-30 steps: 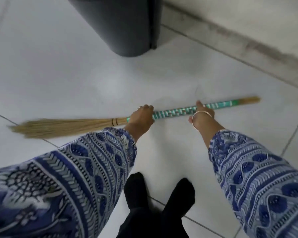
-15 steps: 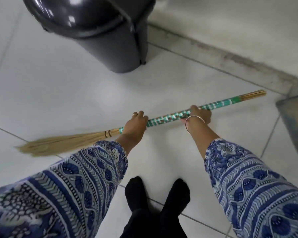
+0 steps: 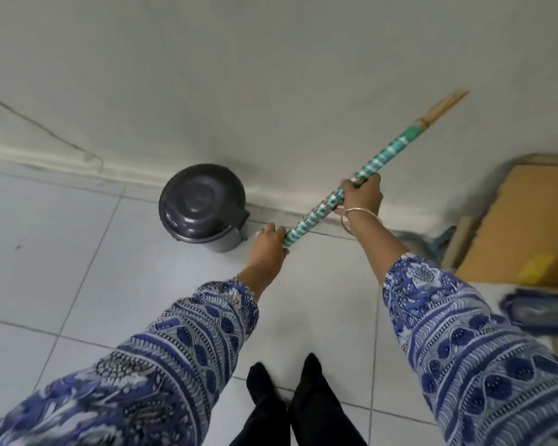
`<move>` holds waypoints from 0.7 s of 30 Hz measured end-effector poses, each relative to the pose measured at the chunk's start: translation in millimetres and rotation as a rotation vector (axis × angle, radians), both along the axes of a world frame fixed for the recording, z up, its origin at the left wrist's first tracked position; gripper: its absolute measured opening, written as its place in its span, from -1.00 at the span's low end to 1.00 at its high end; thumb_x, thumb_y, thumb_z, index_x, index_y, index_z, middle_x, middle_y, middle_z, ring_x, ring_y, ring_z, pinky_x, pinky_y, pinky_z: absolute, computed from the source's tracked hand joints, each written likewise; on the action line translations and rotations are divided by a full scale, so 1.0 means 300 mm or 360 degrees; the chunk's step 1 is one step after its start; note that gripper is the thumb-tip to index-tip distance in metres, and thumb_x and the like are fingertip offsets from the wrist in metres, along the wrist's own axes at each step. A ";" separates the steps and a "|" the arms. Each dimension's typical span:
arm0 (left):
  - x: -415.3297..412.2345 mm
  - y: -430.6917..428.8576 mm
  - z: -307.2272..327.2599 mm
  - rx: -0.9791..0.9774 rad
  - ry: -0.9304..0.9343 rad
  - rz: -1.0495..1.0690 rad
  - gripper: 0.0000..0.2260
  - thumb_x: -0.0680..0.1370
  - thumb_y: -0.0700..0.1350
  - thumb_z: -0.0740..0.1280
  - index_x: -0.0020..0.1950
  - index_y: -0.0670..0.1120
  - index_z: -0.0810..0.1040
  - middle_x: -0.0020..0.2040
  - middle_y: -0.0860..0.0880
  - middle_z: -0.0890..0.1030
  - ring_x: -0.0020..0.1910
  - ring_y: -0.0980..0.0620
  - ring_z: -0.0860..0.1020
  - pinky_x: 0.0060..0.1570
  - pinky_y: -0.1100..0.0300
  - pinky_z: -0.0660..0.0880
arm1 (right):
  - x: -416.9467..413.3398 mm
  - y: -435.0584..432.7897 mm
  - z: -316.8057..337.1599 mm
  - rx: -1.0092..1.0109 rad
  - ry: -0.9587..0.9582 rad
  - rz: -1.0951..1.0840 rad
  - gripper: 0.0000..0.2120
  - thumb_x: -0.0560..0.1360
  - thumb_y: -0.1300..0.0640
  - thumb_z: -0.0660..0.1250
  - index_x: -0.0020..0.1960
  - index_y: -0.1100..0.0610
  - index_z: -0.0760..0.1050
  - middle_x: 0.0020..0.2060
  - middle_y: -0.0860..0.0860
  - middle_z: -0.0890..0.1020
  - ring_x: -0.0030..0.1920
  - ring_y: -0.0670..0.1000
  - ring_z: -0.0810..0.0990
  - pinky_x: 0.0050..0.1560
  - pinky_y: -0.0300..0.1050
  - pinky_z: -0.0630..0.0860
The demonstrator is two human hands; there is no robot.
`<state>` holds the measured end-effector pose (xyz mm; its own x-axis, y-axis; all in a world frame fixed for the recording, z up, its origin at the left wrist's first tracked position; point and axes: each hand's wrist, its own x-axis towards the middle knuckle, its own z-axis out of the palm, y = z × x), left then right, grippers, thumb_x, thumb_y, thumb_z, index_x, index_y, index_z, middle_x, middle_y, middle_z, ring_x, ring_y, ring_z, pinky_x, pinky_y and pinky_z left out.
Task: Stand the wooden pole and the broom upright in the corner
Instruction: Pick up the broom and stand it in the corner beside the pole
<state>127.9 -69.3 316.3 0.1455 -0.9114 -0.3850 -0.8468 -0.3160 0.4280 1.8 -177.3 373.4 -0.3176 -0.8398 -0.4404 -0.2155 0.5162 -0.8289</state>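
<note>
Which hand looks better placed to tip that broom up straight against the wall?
Probably the right hand: its grip sits higher on the broom handle, toward the raised end near the wall. The left hand holds the lower part and would likely only steady it.

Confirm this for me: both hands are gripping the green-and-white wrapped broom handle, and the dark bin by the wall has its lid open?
Not quite. The head view shows the bin with its lid closed. The rest holds: left hand and right hand both grip the broom handle.

Both hands (image 3: 268,246) around tilted broom (image 3: 364,172)
</note>
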 end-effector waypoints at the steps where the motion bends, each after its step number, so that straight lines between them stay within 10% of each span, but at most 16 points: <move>1: -0.041 -0.006 0.105 -0.0054 0.0010 -0.0031 -0.71 0.48 -0.22 0.34 0.19 -0.21 0.45 0.16 -0.22 0.47 0.15 -0.23 0.45 0.07 -0.09 0.47 | -0.042 0.006 0.115 -0.0055 -0.0009 -0.0013 -0.67 0.45 0.21 0.29 0.19 0.23 0.34 0.08 0.22 0.60 0.03 0.26 0.63 0.01 0.28 0.59; 10: -0.555 -0.054 0.705 -0.0468 -0.0049 -0.0305 -0.73 0.47 -0.16 0.37 0.13 -0.21 0.47 0.12 -0.20 0.49 0.11 -0.19 0.48 -0.04 -0.04 0.47 | -0.600 0.107 0.822 -0.0464 0.0085 -0.0182 -0.69 0.47 0.21 0.27 0.18 0.26 0.33 0.06 0.27 0.59 0.06 0.32 0.61 0.04 0.30 0.56; 21: -1.742 0.126 0.993 -0.0663 0.0184 -0.0772 -0.73 0.45 -0.13 0.40 0.08 -0.20 0.48 0.11 -0.17 0.51 0.10 -0.19 0.51 -0.05 -0.05 0.48 | -1.756 0.529 1.180 -0.0740 0.0388 -0.0485 -0.75 0.49 0.21 0.24 0.14 0.27 0.33 0.03 0.28 0.61 0.04 0.29 0.60 0.06 0.16 0.55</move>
<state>-394.7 -31.6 614.2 -0.3412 -0.9396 0.0265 -0.7929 0.3028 0.5289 -525.1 -18.6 727.4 -0.6195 -0.7822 0.0662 -0.3268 0.1803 -0.9277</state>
